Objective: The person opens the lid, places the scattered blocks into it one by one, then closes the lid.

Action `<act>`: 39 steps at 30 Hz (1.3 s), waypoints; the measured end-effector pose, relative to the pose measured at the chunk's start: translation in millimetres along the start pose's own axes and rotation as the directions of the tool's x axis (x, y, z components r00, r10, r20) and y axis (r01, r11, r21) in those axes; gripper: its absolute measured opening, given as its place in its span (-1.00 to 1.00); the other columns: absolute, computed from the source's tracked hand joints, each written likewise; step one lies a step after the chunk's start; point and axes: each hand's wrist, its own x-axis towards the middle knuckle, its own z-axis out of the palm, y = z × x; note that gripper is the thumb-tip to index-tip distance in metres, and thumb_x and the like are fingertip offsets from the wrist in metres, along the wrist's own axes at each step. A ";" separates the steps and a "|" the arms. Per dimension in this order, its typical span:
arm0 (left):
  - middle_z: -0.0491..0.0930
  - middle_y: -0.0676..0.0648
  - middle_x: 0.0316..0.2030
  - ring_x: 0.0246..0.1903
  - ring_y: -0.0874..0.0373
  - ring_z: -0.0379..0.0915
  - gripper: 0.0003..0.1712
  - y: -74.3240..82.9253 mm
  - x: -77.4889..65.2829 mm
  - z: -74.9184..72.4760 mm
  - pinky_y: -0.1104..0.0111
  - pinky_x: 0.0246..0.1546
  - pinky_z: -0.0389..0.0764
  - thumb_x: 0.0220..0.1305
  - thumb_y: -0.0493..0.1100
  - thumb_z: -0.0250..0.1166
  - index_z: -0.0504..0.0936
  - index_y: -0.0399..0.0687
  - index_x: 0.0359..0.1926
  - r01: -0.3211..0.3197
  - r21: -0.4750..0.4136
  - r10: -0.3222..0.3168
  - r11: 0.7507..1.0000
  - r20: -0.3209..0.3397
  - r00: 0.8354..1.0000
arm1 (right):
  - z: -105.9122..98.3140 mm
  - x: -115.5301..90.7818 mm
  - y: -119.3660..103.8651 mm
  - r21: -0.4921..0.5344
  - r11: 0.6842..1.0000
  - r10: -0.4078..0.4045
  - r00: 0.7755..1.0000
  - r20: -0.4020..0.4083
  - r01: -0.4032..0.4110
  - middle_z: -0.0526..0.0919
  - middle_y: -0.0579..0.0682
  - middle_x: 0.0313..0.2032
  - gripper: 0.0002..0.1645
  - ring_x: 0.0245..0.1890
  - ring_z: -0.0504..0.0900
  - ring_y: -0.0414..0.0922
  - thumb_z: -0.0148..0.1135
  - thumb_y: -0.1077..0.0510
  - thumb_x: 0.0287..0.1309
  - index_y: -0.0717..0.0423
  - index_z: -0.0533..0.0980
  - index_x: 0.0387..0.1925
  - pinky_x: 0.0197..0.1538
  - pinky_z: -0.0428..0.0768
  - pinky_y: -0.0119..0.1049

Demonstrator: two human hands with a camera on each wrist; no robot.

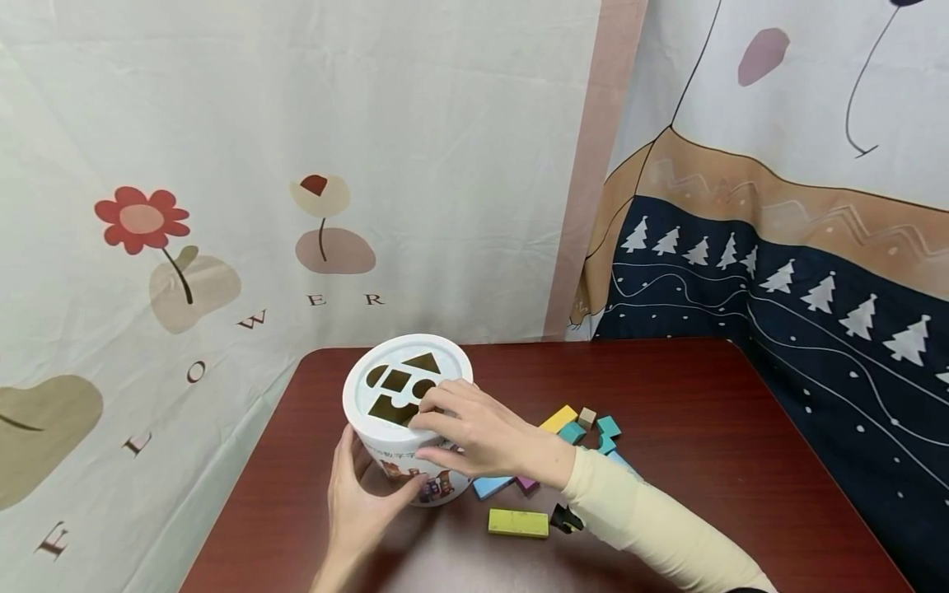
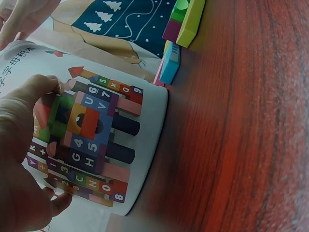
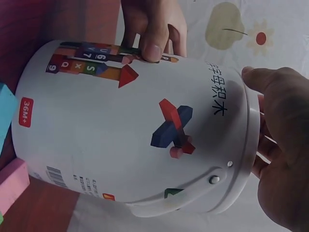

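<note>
A white toy-block bucket point(image 1: 404, 461) with printed block pictures stands on the table, its lid point(image 1: 381, 358) cut with shaped holes. My left hand point(image 1: 359, 494) grips the bucket's side low down, the thumb across the front print; in the left wrist view its fingers curve round the wall. My right hand point(image 1: 474, 428) is over the near right part of the lid, fingers bent above the holes and thumb at the rim. In the right wrist view the thumb point(image 3: 263, 79) touches the lid's edge, while the other fingertips are partly hidden behind it.
Right of the bucket lie several loose blocks, among them a yellow-green block point(image 1: 518, 523), a blue block point(image 1: 493, 487), a yellow block point(image 1: 559, 418) and a small wooden cube point(image 1: 586, 417). A black object point(image 1: 566, 519) lies by my right sleeve. The dark red table point(image 1: 689, 428) meets a printed cloth behind.
</note>
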 end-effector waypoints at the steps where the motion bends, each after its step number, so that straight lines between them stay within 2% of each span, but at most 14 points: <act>1: 0.35 -0.04 0.38 0.25 0.01 0.38 0.55 -0.2 0.0 0.2 -0.02 0.25 0.42 -0.43 0.07 0.80 0.11 0.28 0.63 -0.001 0.000 0.001 1.000 0.000 1.000 | 0.9 -0.1 -0.2 -0.001 1.000 0.005 1.000 0.001 -0.005 0.58 -0.06 -0.15 -0.67 -0.13 0.48 -0.11 0.46 -0.03 0.20 0.08 0.67 -0.12 -0.01 0.51 -0.25; 7: 0.36 -0.05 0.37 0.24 -0.01 0.39 0.56 -1.1 -0.5 0.6 -0.04 0.25 0.41 -0.44 0.06 0.81 0.11 0.27 0.63 -0.002 0.008 0.002 1.000 -0.001 1.000 | 5.4 0.3 -1.1 0.009 0.999 0.034 0.999 0.010 -0.034 0.56 -0.06 -0.18 -0.70 -0.15 0.45 -0.11 0.49 0.00 0.19 0.08 0.65 -0.17 -0.02 0.49 -0.26; 14: 0.36 -0.03 0.38 0.24 0.01 0.40 0.54 -0.6 -0.9 1.3 0.01 0.23 0.46 -0.43 0.06 0.80 0.13 0.25 0.62 0.010 0.003 -0.010 1.000 -0.002 1.000 | 9.2 1.0 -2.2 0.138 0.985 0.102 0.995 -0.006 -0.100 0.53 -0.07 -0.21 -0.76 -0.12 0.42 -0.15 0.48 0.08 0.18 0.09 0.62 -0.21 0.04 0.42 -0.24; 17: 0.36 -0.01 0.37 0.23 0.04 0.40 0.55 -0.2 -0.6 1.4 0.10 0.21 0.52 -0.44 0.05 0.81 0.12 0.24 0.62 0.017 -0.006 -0.017 1.000 -0.004 1.000 | 11.3 0.3 -2.2 0.163 0.980 0.114 0.993 -0.018 -0.110 0.53 -0.08 -0.21 -0.77 -0.11 0.42 -0.17 0.48 0.09 0.18 0.09 0.62 -0.21 0.05 0.41 -0.24; 19: 0.36 0.00 0.37 0.24 0.06 0.40 0.56 -0.1 -0.1 1.3 0.23 0.19 0.54 -0.45 0.03 0.81 0.12 0.24 0.63 0.020 -0.012 -0.020 1.000 -0.007 1.000 | 12.5 0.2 -2.0 0.173 0.979 0.118 0.993 -0.026 -0.112 0.53 -0.09 -0.21 -0.77 -0.11 0.42 -0.18 0.48 0.09 0.18 0.10 0.63 -0.20 0.05 0.41 -0.25; 22: 0.36 0.00 0.37 0.25 0.07 0.40 0.56 -0.1 1.0 0.9 0.44 0.17 0.53 -0.45 0.01 0.82 0.11 0.24 0.63 0.015 -0.023 -0.015 1.000 -0.011 1.000 | 14.2 0.3 -1.8 0.173 0.978 0.122 0.992 -0.034 -0.114 0.53 -0.09 -0.21 -0.78 -0.10 0.42 -0.19 0.46 0.09 0.21 0.11 0.64 -0.19 0.07 0.41 -0.24; 25: 0.36 0.01 0.37 0.25 0.08 0.39 0.56 -0.1 1.7 0.4 0.54 0.15 0.49 -0.44 0.00 0.81 0.11 0.25 0.63 0.008 -0.027 -0.008 1.000 -0.013 1.000 | 15.0 0.8 -2.0 0.170 0.978 0.129 0.991 -0.038 -0.121 0.53 -0.09 -0.20 -0.78 -0.09 0.43 -0.20 0.45 0.08 0.22 0.11 0.65 -0.18 0.07 0.40 -0.24; 28: 0.36 0.02 0.36 0.26 0.10 0.39 0.56 0.4 2.0 -0.2 0.52 0.16 0.50 -0.44 0.01 0.81 0.11 0.26 0.63 0.009 -0.026 -0.009 1.000 -0.013 1.000 | 14.7 1.7 -2.2 0.181 0.976 0.135 0.990 -0.048 -0.124 0.54 -0.08 -0.19 -0.78 -0.07 0.43 -0.19 0.45 0.10 0.22 0.12 0.64 -0.17 0.09 0.41 -0.25; 30: 0.36 0.01 0.36 0.25 0.10 0.39 0.56 0.5 2.1 -0.5 0.46 0.17 0.52 -0.44 0.01 0.81 0.11 0.24 0.63 0.005 -0.018 -0.005 1.000 -0.015 1.000 | 13.6 2.9 -1.8 0.224 0.964 0.161 0.984 -0.075 -0.141 0.54 -0.07 -0.20 -0.78 -0.08 0.44 -0.20 0.46 0.13 0.21 0.14 0.63 -0.17 0.06 0.43 -0.29; 35: 0.37 0.00 0.35 0.26 0.07 0.39 0.55 -0.9 2.6 0.4 0.20 0.18 0.54 -0.43 0.02 0.81 0.11 0.23 0.63 -0.011 -0.007 0.011 1.000 -0.016 1.000 | 8.3 5.0 -1.6 0.380 0.907 0.260 0.952 -0.159 -0.183 0.57 -0.05 -0.21 -0.77 -0.15 0.47 -0.24 0.48 0.24 0.14 0.15 0.61 -0.18 -0.10 0.51 -0.46; 39: 0.37 -0.01 0.35 0.25 0.04 0.39 0.55 -3.0 2.4 2.1 0.08 0.18 0.52 -0.42 0.03 0.81 0.11 0.19 0.63 -0.015 -0.011 0.015 1.000 -0.009 1.000 | 0.5 8.0 -3.2 0.444 0.875 0.306 0.932 -0.197 -0.193 0.58 -0.04 -0.23 -0.75 -0.18 0.50 -0.23 0.48 0.29 0.10 0.15 0.60 -0.19 -0.13 0.54 -0.43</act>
